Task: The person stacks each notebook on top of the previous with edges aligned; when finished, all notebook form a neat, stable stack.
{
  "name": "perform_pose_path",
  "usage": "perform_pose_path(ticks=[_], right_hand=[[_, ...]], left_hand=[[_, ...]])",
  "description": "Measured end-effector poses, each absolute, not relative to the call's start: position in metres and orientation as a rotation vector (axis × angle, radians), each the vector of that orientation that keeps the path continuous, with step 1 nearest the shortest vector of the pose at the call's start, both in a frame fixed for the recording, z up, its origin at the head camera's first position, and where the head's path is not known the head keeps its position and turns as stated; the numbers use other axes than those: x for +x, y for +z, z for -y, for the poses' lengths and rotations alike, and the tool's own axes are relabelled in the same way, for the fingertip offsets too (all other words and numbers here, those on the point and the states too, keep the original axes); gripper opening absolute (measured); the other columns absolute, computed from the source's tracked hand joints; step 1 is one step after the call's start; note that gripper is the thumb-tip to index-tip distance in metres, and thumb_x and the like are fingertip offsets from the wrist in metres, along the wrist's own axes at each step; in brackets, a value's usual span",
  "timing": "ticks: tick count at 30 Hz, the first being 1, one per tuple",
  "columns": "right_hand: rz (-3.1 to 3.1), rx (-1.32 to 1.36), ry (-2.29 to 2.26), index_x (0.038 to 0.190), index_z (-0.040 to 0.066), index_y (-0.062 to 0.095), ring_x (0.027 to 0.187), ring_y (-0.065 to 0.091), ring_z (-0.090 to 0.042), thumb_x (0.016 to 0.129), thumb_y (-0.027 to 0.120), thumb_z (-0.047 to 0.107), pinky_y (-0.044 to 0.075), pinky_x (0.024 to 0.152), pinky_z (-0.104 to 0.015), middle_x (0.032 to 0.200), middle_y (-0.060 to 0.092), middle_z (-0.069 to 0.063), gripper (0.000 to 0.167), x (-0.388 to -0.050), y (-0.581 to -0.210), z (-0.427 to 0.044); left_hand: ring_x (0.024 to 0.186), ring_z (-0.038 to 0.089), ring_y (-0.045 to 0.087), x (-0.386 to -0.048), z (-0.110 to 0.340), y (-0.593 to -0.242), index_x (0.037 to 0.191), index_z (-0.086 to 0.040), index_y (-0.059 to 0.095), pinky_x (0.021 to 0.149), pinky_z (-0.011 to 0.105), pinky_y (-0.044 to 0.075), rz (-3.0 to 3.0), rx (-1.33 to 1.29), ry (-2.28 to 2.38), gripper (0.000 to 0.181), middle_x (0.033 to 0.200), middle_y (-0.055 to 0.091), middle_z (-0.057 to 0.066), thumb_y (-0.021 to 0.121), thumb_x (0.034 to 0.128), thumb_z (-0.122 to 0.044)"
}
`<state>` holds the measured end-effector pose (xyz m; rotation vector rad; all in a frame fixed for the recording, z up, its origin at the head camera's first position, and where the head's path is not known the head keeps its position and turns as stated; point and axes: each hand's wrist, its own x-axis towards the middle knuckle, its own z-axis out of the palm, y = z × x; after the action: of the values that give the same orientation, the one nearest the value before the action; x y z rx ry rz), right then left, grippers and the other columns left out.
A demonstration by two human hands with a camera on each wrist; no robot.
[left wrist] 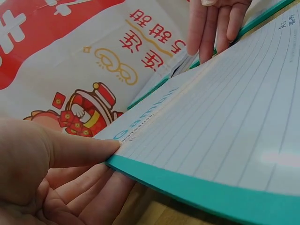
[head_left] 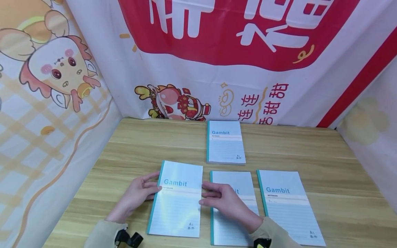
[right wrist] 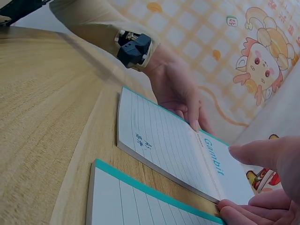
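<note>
Pinching the leftmost Gambit notebook [head_left: 176, 210] by its spine, at left on the worktop [head_left: 99, 193], is the left hand [head_left: 134, 194]; the right hand [head_left: 227, 204], fingers uncurled, meets the opposite edge. Long axis lies front-to-back, title end away.

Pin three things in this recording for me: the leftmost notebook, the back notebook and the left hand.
Leftmost notebook [head_left: 176, 201]: head view, middle of its front cover.
Back notebook [head_left: 225, 146]: head view, lined part of its cover.
Left hand [head_left: 139, 191]: head view, middle of the hand.
</note>
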<state>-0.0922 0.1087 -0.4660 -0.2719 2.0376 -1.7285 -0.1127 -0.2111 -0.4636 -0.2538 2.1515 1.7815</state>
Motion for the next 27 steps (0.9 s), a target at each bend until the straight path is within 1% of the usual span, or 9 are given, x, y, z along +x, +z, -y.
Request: perform_pose_path(ticks=[3,6,11,16,21,27], right_hand=[[-2.038,-0.26,-1.74,0.146,-0.003,0.05,0.114,0.066,-0.025,0.092,0.078,0.021,0.057,0.089,-0.028,0.141,0.058,-0.018,0.065,-0.093,-0.467,-0.109],[-2.048,-0.26,-1.731,0.147,-0.002,0.049,0.111,0.068,-0.022,0.093,0.078,0.023,0.057,0.089,-0.029,0.135,0.063,-0.015,0.066,-0.093,-0.467,-0.109],[-2.036,-0.233,-1.701,0.148,-0.001,0.049,0.103,0.069,-0.019,0.094,0.077,0.025,0.057,0.09,-0.03,0.118,0.07,-0.007,0.066,-0.095,-0.465,-0.11],[-2.011,-0.155,-1.72,0.145,-0.001,0.052,0.095,0.07,-0.02,0.093,0.078,0.026,0.058,0.086,-0.031,0.106,0.071,-0.006,0.064,-0.099,-0.466,-0.112],[-1.988,-0.061,-1.762,0.14,-0.004,0.057,0.095,0.071,-0.022,0.092,0.078,0.027,0.059,0.084,-0.033,0.104,0.071,-0.008,0.06,-0.104,-0.468,-0.119],[-2.015,-0.021,-1.759,0.136,-0.002,0.061,0.094,0.072,-0.024,0.092,0.078,0.031,0.06,0.084,-0.035,0.106,0.072,-0.009,0.057,-0.11,-0.466,-0.13]], left_hand=[[0.098,0.03,0.072,-0.114,0.213,-0.462,0.152,-0.005,0.043,0.083,0.036,0.06,-2.114,-0.224,1.82,0.065,0.11,0.072,0.017,0.07,0.0934,0.001],[0.101,0.031,0.071,-0.116,0.215,-0.46,0.153,-0.007,0.042,0.086,0.036,0.059,-2.079,-0.194,1.854,0.066,0.113,0.071,0.018,0.07,0.0941,-0.001],[0.104,0.03,0.07,-0.119,0.213,-0.458,0.155,-0.008,0.041,0.088,0.036,0.059,-2.055,-0.192,1.887,0.067,0.119,0.07,0.019,0.071,0.0947,-0.005],[0.105,0.029,0.07,-0.122,0.205,-0.457,0.154,-0.01,0.042,0.087,0.035,0.059,-2.052,-0.236,1.922,0.067,0.122,0.068,0.02,0.071,0.0943,-0.004],[0.106,0.029,0.069,-0.126,0.194,-0.458,0.155,-0.013,0.042,0.088,0.035,0.059,-2.038,-0.249,1.948,0.067,0.124,0.068,0.018,0.071,0.0954,-0.006],[0.106,0.028,0.069,-0.131,0.18,-0.457,0.154,-0.016,0.043,0.087,0.035,0.059,-2.031,-0.256,1.984,0.066,0.124,0.068,0.017,0.071,0.0952,-0.006]])
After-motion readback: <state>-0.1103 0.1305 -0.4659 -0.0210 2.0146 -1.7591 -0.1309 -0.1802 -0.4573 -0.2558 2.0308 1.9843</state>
